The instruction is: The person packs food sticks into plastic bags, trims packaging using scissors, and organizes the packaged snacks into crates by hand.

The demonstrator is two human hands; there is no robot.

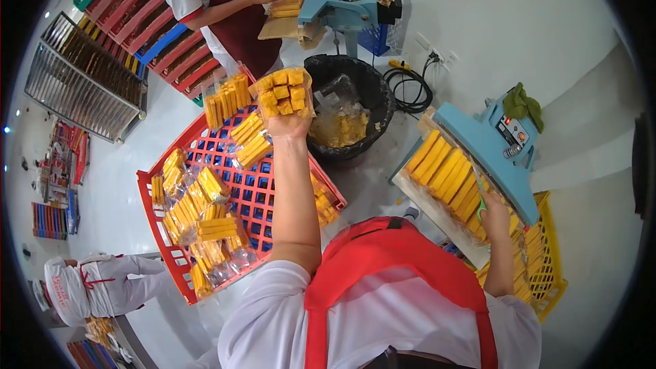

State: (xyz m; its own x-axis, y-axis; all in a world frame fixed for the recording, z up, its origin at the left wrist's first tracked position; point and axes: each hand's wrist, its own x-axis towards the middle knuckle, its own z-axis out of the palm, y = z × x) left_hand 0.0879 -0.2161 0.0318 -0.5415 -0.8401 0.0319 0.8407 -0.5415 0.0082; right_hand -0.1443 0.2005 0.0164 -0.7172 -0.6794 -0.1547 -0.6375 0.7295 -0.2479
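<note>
My left hand is raised over the red crate, its fingers hidden behind the clear bag of yellow sticks that it holds up. The square stick ends face me. On the right, my right hand grips green-handled scissors, blades pointing away from me. It is over a row of bagged yellow sticks lying on a board along the front of a blue sealing machine. Several filled bags lie in the red crate below my left arm.
A black-lined bin with scraps stands ahead. Beyond it, a co-worker handles bags at a second blue sealer. A yellow crate is at right. Stacked crates and another person are at left.
</note>
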